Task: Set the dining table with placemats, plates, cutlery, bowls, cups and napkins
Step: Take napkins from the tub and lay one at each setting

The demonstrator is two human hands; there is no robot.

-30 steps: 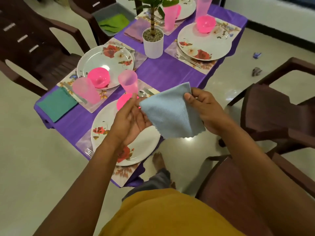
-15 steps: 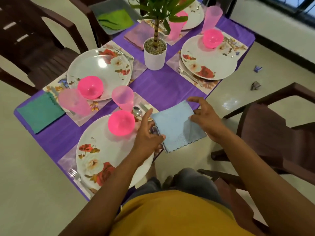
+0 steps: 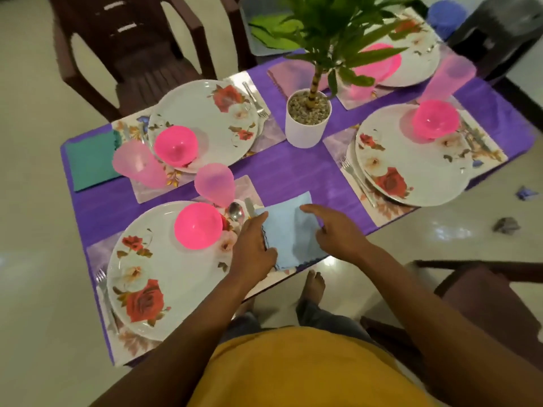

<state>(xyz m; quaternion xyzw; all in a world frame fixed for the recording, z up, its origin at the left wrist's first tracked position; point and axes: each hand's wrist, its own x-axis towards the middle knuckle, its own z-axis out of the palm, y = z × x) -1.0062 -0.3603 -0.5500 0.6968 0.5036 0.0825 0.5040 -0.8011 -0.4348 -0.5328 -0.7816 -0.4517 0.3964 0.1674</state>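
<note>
Blue napkin (image 3: 292, 230) lies flat on the table (image 3: 296, 174), just right of the near plate (image 3: 164, 277) and touching the spoon (image 3: 236, 212) side of that setting. My left hand (image 3: 252, 251) presses its left edge, fingers flat, no grip closed. My right hand (image 3: 338, 230) rests open-fingered on its right side, right of the plate.

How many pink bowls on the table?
4. One on the near-left plate, one on the far-left plate, one on the right plate, one on the far plate, partly hidden by plant leaves. None other visible.
</note>
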